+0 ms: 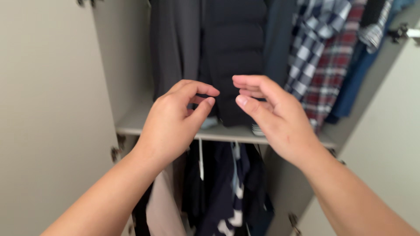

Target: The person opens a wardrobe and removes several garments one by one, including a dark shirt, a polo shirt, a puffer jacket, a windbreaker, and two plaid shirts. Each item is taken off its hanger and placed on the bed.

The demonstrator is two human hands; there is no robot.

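My left hand and my right hand are raised side by side in front of an open wardrobe. Both hold nothing, with fingers curled and thumbs a little apart from the fingertips. Right behind them hangs a dark quilted vest, between a grey garment on the left and a dark teal garment on the right. The hands are nearest to the vest's lower part; whether they touch it I cannot tell.
Plaid shirts in blue-white and red hang at the right. A pale shelf divides the wardrobe; below it hang dark clothes and a beige piece. Open doors stand at the left and right.
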